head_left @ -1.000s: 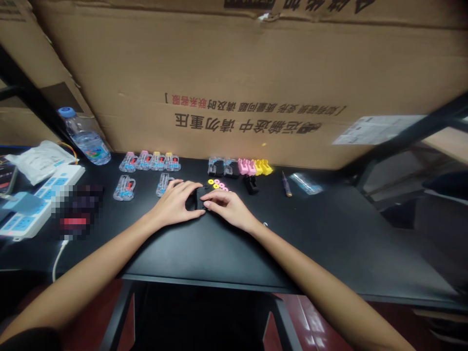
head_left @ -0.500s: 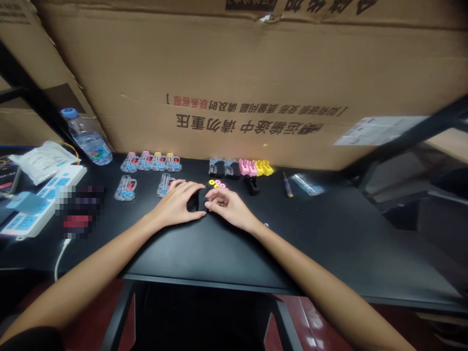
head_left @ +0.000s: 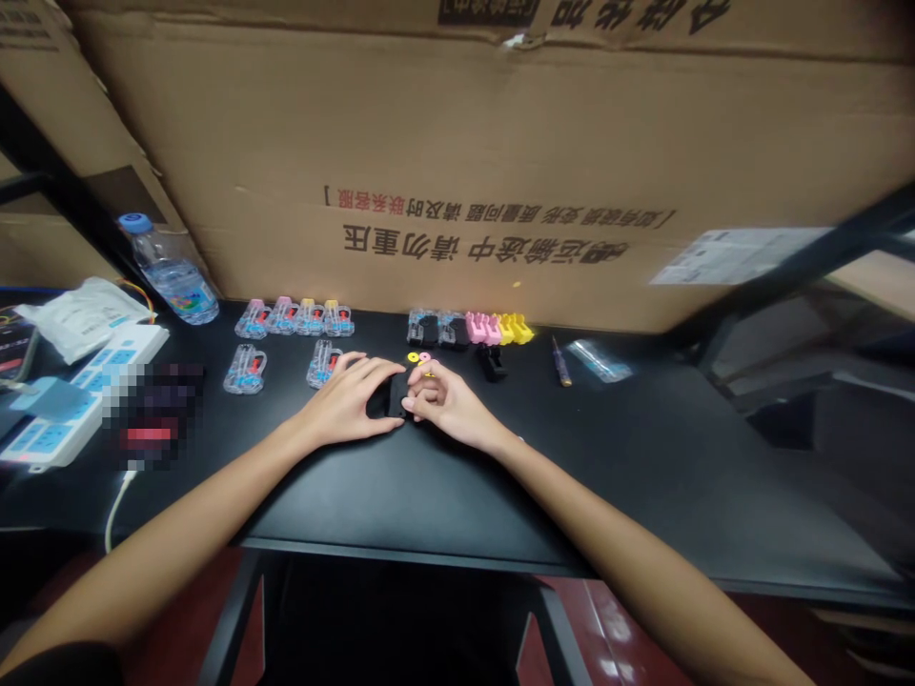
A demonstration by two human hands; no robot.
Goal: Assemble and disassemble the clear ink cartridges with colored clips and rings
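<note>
The black part (head_left: pixel 396 393) sits on the counter (head_left: pixel 643 457) between our 2 hands, just in front of the small yellow and pink rings (head_left: pixel 418 357). Our left hand (head_left: pixel 348 400) is cupped half shut around its left side, fingers over the top and thumb along the near edge, so it has hold of it. Our right hand (head_left: pixel 449 404) is curled with its fingertips against the right edge. We cannot tell whether they grip the part, something small, or nothing.

The risks, as we judge them: the part is dark on a dark counter and mostly covered, so we would be working by feel and could set something crooked. A slip of the right fingertips could flick the loose rings toward the clear cases (head_left: pixel 323 362) or back against the cardboard box (head_left: pixel 500 143). Squeezing too hard from both sides could pop the part out of our grip.
</note>
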